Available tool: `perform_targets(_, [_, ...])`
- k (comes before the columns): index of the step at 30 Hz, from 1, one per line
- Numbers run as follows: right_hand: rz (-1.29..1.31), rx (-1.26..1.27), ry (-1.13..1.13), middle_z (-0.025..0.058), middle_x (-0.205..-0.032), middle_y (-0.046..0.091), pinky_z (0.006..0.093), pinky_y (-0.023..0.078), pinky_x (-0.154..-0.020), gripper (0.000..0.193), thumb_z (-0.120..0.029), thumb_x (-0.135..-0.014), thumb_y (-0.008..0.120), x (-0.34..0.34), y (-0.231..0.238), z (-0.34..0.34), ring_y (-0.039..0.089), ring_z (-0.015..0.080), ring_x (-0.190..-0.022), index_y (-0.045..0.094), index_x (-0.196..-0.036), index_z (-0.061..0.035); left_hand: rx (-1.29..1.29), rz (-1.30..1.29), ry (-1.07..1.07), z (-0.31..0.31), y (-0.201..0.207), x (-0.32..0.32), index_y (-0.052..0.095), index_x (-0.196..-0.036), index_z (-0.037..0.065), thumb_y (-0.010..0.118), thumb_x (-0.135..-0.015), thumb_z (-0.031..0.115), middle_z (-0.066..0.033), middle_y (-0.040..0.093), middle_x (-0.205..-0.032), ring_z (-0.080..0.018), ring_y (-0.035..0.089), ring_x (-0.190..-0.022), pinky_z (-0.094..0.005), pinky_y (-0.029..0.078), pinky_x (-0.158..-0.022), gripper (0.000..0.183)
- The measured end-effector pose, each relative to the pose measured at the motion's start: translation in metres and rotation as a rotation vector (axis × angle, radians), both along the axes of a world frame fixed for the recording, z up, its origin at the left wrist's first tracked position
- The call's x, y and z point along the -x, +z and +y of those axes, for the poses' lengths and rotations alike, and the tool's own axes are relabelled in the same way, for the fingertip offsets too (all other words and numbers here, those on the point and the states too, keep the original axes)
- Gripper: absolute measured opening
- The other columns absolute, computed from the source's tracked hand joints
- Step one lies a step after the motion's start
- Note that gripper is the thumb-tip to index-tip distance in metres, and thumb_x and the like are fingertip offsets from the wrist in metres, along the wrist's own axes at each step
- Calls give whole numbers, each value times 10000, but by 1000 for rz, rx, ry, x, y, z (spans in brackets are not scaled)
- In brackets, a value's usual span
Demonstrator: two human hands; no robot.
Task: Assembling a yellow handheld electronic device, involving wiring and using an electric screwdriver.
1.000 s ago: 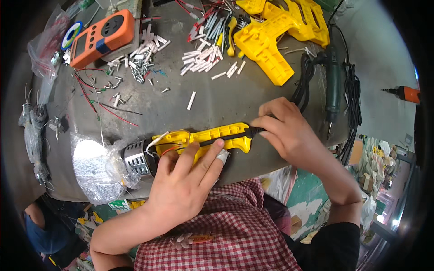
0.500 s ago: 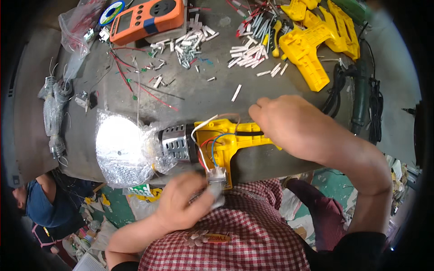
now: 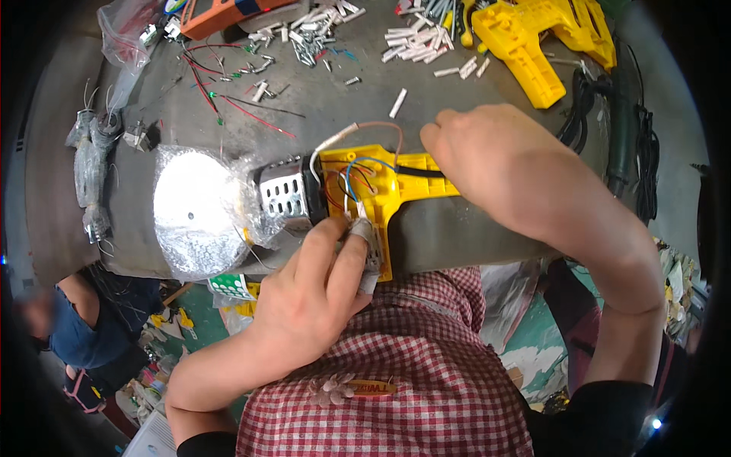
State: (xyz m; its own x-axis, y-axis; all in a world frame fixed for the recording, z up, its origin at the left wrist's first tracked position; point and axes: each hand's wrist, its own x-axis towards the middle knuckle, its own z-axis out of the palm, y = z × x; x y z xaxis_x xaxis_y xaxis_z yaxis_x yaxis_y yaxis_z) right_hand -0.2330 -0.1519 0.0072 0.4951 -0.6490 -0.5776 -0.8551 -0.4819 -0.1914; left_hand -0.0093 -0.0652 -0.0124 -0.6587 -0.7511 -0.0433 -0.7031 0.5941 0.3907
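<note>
A yellow plastic tool housing half (image 3: 411, 186) lies open at the near side of the bench. Red, blue, white and brown wires run inside it, and a black cable lies along its handle. A slotted metal barrel (image 3: 283, 190) joins its left end, with a bubble-wrapped round shiny disc (image 3: 190, 217) beyond. My left hand (image 3: 304, 293) pinches a small grey wired part (image 3: 371, 255) with white connectors at the housing's near arm; the fingertips partly hide it. My right hand (image 3: 491, 164) is curled closed over the handle's end, its fingertips hidden.
An orange meter (image 3: 228, 17), loose screws (image 3: 308, 46), white sleeves (image 3: 415, 46) and red wires (image 3: 251, 114) lie farther back. More yellow housing shells (image 3: 525, 53) and black cables (image 3: 575, 114) are at right. A wrapped cable bundle (image 3: 93, 175) lies left. Another person (image 3: 99, 327) is at lower left.
My left hand has moved up and right, its fingers closing on the wired part's connectors. The bench has shifted upward in view. My right hand stays over the handle.
</note>
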Motion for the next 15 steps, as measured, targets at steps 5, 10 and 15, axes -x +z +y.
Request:
perform_targets(5, [0, 66, -86, 156, -831, 608, 401, 499, -691, 125, -89, -778, 577, -7, 7, 2, 627, 324, -804, 567, -873, -9, 41, -20, -8, -1, 8, 6, 515, -1176, -18, 779, -581, 139, -204, 491, -1163, -299, 630, -859, -333, 551, -642, 669])
perform_targets(10, [-103, 257, 38, 150, -809, 613, 390, 501, -684, 105, -91, -774, 579, -2, 4, 7, 634, 315, -785, 581, -845, -14, -24, -59, -56, -13, 15, 12, 531, -1114, -39, 737, -619, 106, -180, 506, -1108, -275, 606, -873, -328, 535, -679, 556])
perform_targets(15, [-209, 444, 168, 144, -786, 617, 379, 503, -676, 88, -93, -770, 581, -2, 2, 16, 641, 305, -765, 595, -816, -19, 98, -137, -77, -9, 10, 14, 532, -1107, -60, 624, -708, 57, -184, 520, -1064, -287, 592, -877, -334, 532, -713, 425])
